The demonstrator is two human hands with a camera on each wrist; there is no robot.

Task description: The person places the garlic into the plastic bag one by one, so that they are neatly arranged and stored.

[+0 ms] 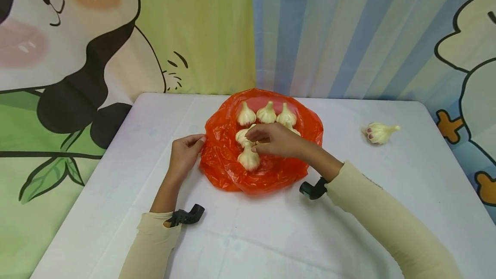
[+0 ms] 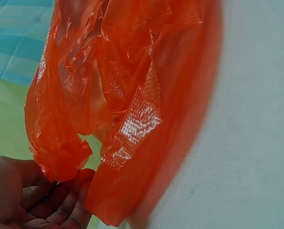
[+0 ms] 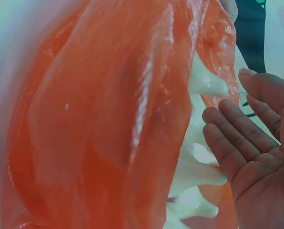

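A red plastic bag [image 1: 221, 162] lies wide open on the table with several garlic bulbs [image 1: 266, 113] inside, stems up. My left hand [image 1: 182, 155] pinches the bag's left edge between thumb and fingers; the left wrist view shows this hand [image 2: 18, 195] at a crumpled edge of the bag [image 2: 132, 114]. Above the bulbs hovers my right hand [image 1: 276, 140], partly covering the middle ones. In the right wrist view its fingers [image 3: 235, 138] are extended beside the white stems, thumb apart, holding nothing. The nearest garlic bulb [image 1: 249, 158] sits just below those fingertips.
One loose garlic bulb [image 1: 379, 133] lies on its side on the white table [image 1: 348, 218], right of the bag. A cartoon-printed curtain [image 1: 310, 33] hangs behind the table. Black wrist cameras [image 1: 190, 215] are worn on both forearms.
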